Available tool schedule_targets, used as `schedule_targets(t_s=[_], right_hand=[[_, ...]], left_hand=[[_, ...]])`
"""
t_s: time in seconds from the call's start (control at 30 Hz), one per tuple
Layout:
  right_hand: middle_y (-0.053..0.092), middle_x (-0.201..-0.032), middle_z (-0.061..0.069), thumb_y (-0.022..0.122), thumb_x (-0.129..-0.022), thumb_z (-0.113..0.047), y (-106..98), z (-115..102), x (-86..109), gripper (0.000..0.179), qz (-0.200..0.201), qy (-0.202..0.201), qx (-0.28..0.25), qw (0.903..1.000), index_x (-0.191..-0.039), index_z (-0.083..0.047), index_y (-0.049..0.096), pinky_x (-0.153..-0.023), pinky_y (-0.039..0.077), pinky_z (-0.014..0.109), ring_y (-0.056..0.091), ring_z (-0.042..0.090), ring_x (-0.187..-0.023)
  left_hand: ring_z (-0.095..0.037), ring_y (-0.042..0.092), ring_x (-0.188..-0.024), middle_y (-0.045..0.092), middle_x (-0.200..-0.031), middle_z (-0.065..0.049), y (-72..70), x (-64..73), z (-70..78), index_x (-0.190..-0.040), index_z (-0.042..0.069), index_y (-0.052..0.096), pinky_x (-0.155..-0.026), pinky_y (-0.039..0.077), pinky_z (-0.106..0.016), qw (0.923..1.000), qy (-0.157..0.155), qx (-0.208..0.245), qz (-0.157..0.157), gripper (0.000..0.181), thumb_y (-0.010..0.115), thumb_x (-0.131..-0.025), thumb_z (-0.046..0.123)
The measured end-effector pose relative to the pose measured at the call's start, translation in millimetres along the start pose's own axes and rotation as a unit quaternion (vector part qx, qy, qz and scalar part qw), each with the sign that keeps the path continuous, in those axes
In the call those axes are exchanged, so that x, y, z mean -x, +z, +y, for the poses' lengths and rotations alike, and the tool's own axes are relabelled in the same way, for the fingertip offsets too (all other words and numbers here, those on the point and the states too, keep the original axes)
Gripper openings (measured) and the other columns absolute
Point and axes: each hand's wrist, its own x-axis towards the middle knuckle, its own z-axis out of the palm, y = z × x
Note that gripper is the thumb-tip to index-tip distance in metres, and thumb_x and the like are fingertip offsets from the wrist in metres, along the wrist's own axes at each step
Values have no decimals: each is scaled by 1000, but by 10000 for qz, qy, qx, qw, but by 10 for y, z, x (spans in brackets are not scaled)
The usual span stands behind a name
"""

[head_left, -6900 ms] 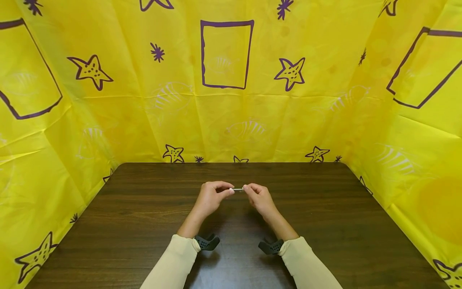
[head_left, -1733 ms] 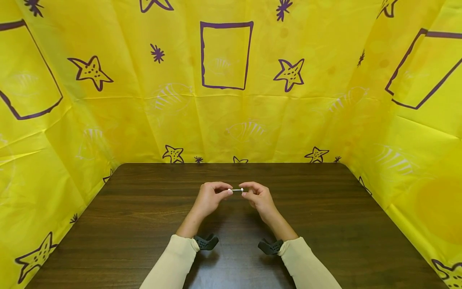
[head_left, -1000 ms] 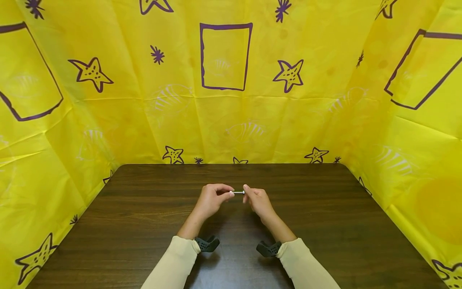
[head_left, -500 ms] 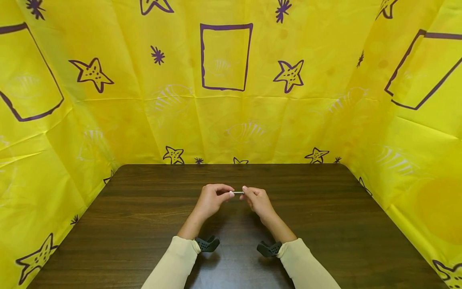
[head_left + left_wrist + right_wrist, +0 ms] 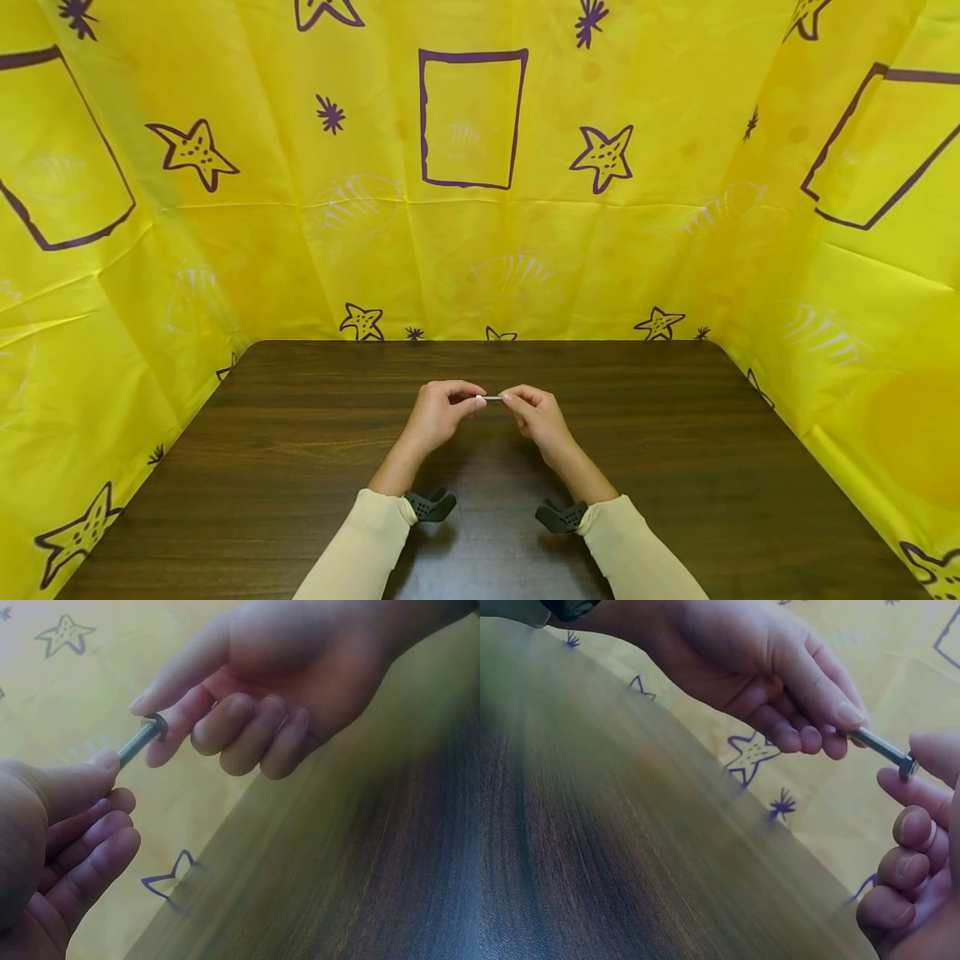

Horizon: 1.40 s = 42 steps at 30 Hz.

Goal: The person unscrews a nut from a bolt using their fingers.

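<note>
A metal bolt (image 5: 492, 398) is held roughly level above the table between both hands. My left hand (image 5: 437, 417) pinches one end of its threaded shank between thumb and index finger, and those fingertips hide that end. At the other end, the thumb and index finger of my right hand (image 5: 542, 418) lie on opposite sides of the wider hexagonal end, pinching it. The right wrist view shows the bolt (image 5: 885, 748) with this hexagonal end facing the right fingers. In the left wrist view the threads of the bolt (image 5: 139, 744) are visible; the right hand's other fingers are curled.
Beneath the hands lies a dark wood-grain table (image 5: 300, 467). A yellow cloth (image 5: 465, 233) printed with purple starfish and fish surrounds it at the back and sides. Dark bands (image 5: 431, 505) sit on both wrists, by the pale sleeves (image 5: 360, 542).
My right thumb and fingers have shifted about the bolt's hexagonal end, spread apart 1.7 s ago, then thumb raised, now thumb lower. The left hand keeps its pinch almost unmoved.
</note>
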Motion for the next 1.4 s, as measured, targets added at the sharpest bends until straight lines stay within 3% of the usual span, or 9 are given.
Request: schedule_targets(t_s=[0.17,0.37,0.87,1.0,1.2,1.4], right_hand=[[37,-56,-2,62,-95,-6,-24,90,-32,24,-89,-242,-125,9996,-108,14,62,-42,22,22,29,7,-44],[39,-58,-3,64,-92,-4,-21,94,-15,25,-169,-568,-289,9978,-110,13,61,-43,23,21,30,7,-45],[39,-59,-3,61,-90,4,-31,89,-6,31,-332,-942,-414,9941,-114,22,52,-45,24,21,30,7,-45],[39,-59,-3,59,-92,1,-26,86,-7,28,-281,-999,-411,9938,-113,19,56,-44,24,21,30,7,-45],[40,-58,0,54,-101,-10,-9,61,-16,26,38,-802,25,9968,-112,11,63,-42,25,21,33,7,-45],[41,-53,5,48,-103,-10,63,-138,84,30,113,-872,762,9932,-97,15,64,-43,26,21,34,6,-44]], left_hand=[[-12,61,-62,67,-72,1,-1,-2,-8,-90,7,76,-56,50,-29,10000,3,-4,39,6,75,-84,7],[-14,62,-63,68,-73,2,-11,2,-1,-91,8,76,-57,50,-29,10000,-17,-30,12,6,75,-85,9],[-17,63,-64,69,-75,1,-9,5,12,-91,10,76,-58,51,-30,10000,-36,22,15,6,75,-85,10],[-15,62,-63,69,-74,1,-9,3,18,-92,7,76,-57,50,-29,10000,-16,20,40,7,76,-85,9],[-18,63,-64,69,-75,0,-9,3,38,-92,4,76,-57,50,-29,10000,-71,43,50,8,75,-85,7],[-20,64,-65,69,-74,0,-3,12,45,-93,3,76,-56,49,-29,10000,-74,54,31,11,75,-85,9]])
